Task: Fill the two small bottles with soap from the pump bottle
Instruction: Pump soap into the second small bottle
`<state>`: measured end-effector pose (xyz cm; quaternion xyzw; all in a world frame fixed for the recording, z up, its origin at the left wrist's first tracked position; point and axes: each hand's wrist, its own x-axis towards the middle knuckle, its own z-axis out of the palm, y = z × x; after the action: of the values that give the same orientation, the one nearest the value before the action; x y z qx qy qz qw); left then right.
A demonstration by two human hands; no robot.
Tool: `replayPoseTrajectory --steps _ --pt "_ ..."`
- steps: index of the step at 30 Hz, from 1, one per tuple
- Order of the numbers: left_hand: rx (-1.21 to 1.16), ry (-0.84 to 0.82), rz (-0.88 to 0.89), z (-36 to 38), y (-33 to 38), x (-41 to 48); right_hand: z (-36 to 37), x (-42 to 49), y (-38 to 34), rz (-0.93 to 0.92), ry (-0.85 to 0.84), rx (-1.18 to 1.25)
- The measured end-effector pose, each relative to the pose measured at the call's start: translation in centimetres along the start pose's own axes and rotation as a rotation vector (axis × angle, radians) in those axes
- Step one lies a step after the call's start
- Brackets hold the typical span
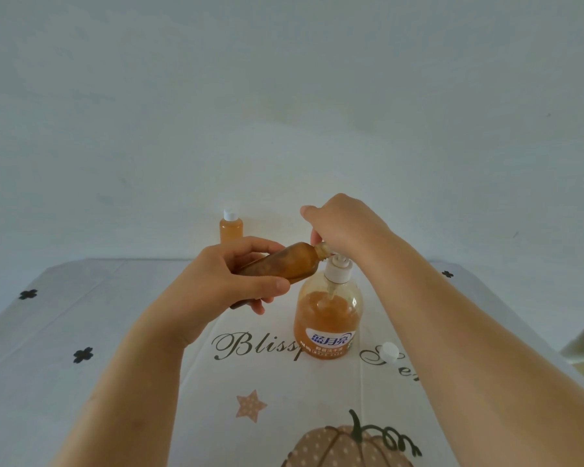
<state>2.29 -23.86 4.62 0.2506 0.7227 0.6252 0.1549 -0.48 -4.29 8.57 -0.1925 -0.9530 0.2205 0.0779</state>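
Left grip (231,281) wraps small bottle (285,264) (tilted), mouth at pump bottle (327,318) nozzle; right grip (344,224) curled, seemingly pressing, on its head.

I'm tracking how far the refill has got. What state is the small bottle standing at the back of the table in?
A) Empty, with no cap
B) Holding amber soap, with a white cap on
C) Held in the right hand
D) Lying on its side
B: the small bottle at the back stands upright, amber inside and capped white, while the left hand holds the other small bottle at the pump bottle.
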Motion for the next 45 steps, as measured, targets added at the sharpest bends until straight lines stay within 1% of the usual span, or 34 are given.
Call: replayPoseTrajectory --steps 7,16,21,27,31,38,45 --pt "0.050 0.009 -0.029 -0.2 -0.3 0.3 1.0 0.1 0.5 -0.015 0.015 -0.006" --pt "0.058 0.006 -0.034 0.0 -0.1 0.1 1.0 0.0 0.7 -0.001 0.018 0.044" --pt "0.042 0.004 -0.018 0.0 0.0 0.0 0.5 -0.1 0.4 0.019 -0.002 0.028" --pt "0.012 0.004 0.001 0.1 0.3 -0.2 -0.2 0.0 0.0 -0.008 -0.004 -0.047" --pt "0.000 0.006 0.002 0.1 0.2 -0.1 -0.1 0.1 0.2 0.022 -0.020 0.016" --pt "-0.003 0.007 0.006 0.2 0.1 0.0 0.3 0.3 0.2 0.023 -0.013 0.036" --pt "0.031 0.012 -0.032 0.0 -0.3 0.1 1.3 0.1 0.8 0.016 -0.007 0.061"
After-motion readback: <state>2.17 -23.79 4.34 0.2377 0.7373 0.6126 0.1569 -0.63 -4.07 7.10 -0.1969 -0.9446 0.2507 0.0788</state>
